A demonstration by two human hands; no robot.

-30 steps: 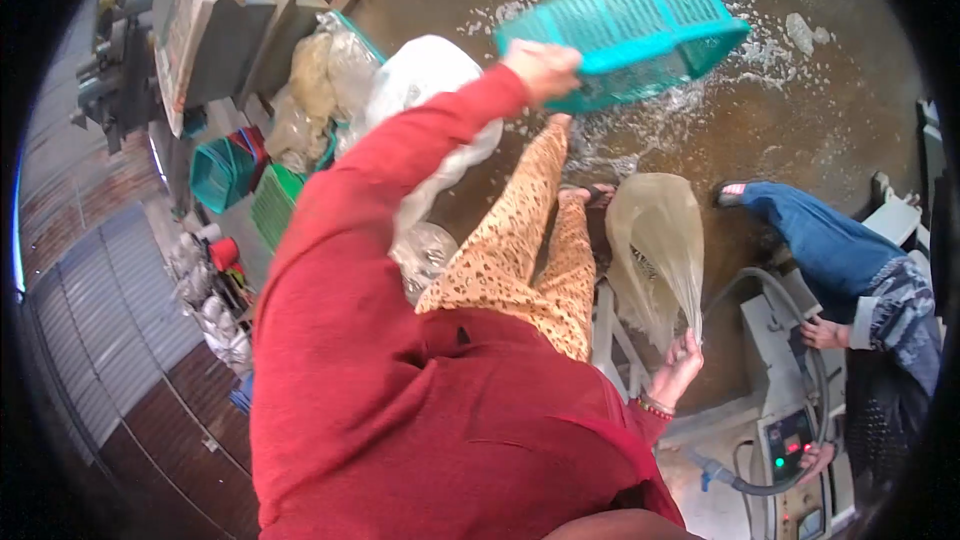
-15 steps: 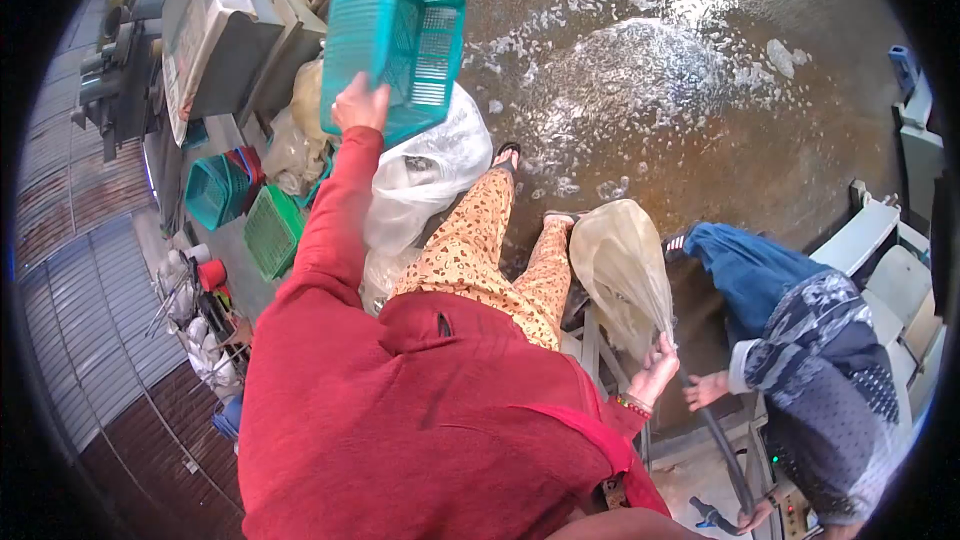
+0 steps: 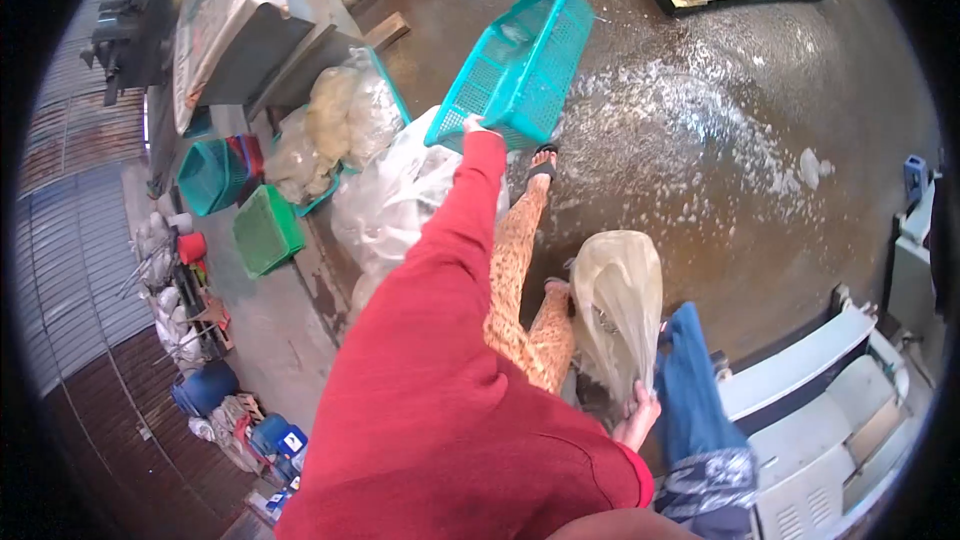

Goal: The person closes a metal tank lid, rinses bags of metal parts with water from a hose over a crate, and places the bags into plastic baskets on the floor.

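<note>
My left hand (image 3: 476,125) grips the near rim of a teal plastic basket (image 3: 532,75), held out at arm's length and tilted over the wet floor. Its fingers are mostly hidden behind the rim. My right hand (image 3: 637,420) is closed around the gathered neck of a cloudy plastic bag (image 3: 618,305), which hangs beside my leg. What the bag contains, if anything, is unclear. Under my left arm lies a large white plastic bag (image 3: 395,195).
Soapy foam (image 3: 690,130) covers part of the wet floor. On the left are a green basket (image 3: 268,230), a teal basket (image 3: 211,178) and bundled clear bags (image 3: 345,120). A co-worker in blue trousers (image 3: 690,380) stands close on my right, near pale machinery (image 3: 800,370).
My left hand has swung the teal basket forward and to the right. The bag in my right hand sits slightly lower in view. The view has shifted, and the co-worker's hands are out of sight.
</note>
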